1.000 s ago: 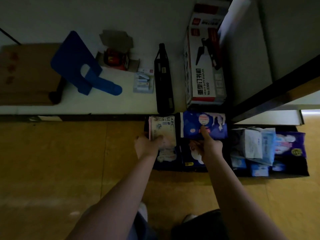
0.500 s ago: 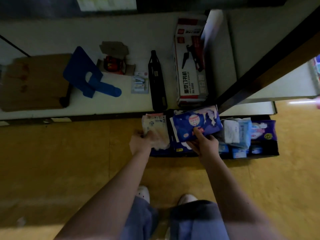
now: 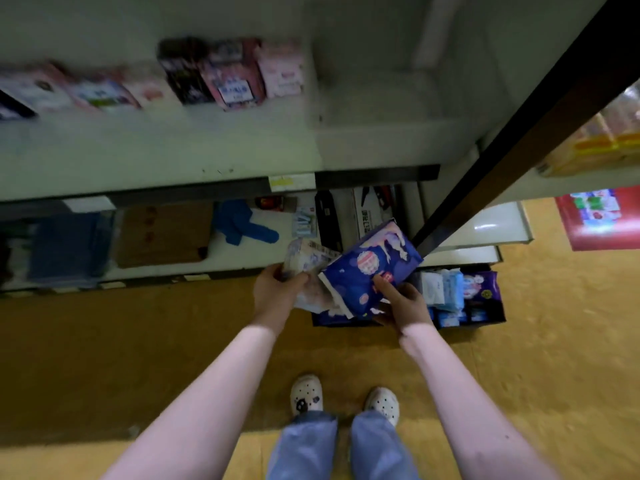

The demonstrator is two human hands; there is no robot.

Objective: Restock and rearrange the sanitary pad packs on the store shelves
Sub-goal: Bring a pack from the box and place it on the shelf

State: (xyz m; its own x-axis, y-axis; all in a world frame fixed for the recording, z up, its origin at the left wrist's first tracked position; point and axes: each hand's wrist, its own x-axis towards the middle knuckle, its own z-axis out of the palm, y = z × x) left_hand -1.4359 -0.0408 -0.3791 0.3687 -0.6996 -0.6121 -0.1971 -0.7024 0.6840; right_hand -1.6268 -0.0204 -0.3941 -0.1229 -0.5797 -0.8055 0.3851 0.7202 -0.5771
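Pad packs (image 3: pixel 446 296) part-fill box (image 3: pixel 478 323); restocking unfinished.
Above box, left hand (image 3: pixel 277 296) fingers wrap pale pack (image 3: pixel 304 259), right hand (image 3: pixel 403 303) fingers clamp blue pack (image 3: pixel 372 268); neither shelved yet.

2 bare forearms (image 3: pixel 221 393), light blue jeans (image 3: pixel 306 445), 2 white perforated clogs (image 3: pixel 306 393) with charms

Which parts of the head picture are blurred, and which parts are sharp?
Head view: the packs on the upper shelf are smeared by motion blur, print unreadable; the blue pack in the right hand and the pale pack in the left hand are fairly sharp; the shelf edges bend from the wide-angle lens; a small glare streak lies on the lower white shelf.
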